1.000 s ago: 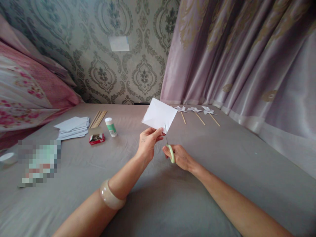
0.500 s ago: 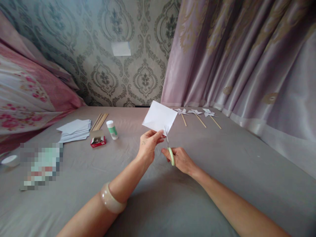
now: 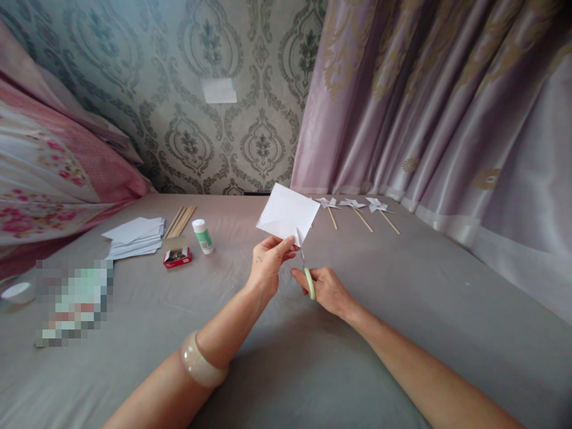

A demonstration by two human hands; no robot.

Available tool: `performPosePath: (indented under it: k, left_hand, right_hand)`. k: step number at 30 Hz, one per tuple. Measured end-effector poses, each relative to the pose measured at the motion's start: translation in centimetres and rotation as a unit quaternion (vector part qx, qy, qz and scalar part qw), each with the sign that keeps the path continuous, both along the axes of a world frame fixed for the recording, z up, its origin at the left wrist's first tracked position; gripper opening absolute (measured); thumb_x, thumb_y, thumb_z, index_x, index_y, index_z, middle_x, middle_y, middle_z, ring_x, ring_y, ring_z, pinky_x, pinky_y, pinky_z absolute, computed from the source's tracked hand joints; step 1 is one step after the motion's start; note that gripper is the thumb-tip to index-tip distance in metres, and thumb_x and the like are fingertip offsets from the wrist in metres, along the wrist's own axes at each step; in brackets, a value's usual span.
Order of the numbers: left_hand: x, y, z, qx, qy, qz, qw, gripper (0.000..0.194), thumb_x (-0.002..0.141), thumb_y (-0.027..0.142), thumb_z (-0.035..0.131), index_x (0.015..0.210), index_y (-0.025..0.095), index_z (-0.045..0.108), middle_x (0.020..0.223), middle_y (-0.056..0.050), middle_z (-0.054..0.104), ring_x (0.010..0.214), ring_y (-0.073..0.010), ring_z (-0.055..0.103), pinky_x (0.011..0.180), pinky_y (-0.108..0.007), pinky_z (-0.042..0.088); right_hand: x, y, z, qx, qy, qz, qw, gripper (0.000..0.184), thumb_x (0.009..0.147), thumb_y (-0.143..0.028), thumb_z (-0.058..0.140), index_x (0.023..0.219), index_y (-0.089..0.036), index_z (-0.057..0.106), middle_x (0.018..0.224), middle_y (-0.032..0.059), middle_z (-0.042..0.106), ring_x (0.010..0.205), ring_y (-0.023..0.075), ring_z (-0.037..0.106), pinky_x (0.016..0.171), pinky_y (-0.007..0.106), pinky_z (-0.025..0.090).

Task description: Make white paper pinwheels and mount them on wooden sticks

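Note:
My left hand (image 3: 270,262) pinches a white square of paper (image 3: 288,208) by its lower corner, thumb on top, and holds it up off the grey cloth. In my right hand (image 3: 324,286) is a pair of scissors (image 3: 311,283) with pale green handles, fingers closed round them. The scissor blades reach into the paper's lower corner, right beside my left thumb. Behind the paper, at the far right, several white paper pinwheels (image 3: 353,204) on wooden sticks lie on the cloth; the paper partly hides one.
On the left lie a stack of white paper sheets (image 3: 136,238) and a row of wooden sticks (image 3: 179,221). Near them are a glue stick (image 3: 203,236) and a small red open box (image 3: 177,257). A blurred-out packet (image 3: 75,304) and a white round object (image 3: 18,292) lie farther left.
The scissor blades appear closer together at the paper's corner than before. Both hands have hardly shifted, and the paper stays in nearly the same place.

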State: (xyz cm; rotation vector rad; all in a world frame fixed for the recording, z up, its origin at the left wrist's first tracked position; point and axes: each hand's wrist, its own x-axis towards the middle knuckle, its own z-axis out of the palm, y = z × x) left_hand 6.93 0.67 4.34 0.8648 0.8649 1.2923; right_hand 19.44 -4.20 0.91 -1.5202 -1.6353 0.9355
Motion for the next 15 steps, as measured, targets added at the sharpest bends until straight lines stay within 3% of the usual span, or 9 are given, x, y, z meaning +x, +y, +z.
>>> performPosePath:
  k: [15]
  left_hand:
    - [0.8,-1.0,-0.4,-0.015,0.028,-0.039,0.999,0.020,0.056,0.026,0.077,0.061,0.012,0.064,0.059,-0.004,0.063,0.054,-0.0094,0.055,0.058,-0.023,0.042]
  right_hand:
    - [0.6,0.0,1.0,0.021,-0.005,0.023,1.000,0.055,0.076,-0.067,0.046,0.051,-0.018,0.046,0.049,-0.0032,0.040,0.051,0.0101,0.038,0.049,0.024,0.028]
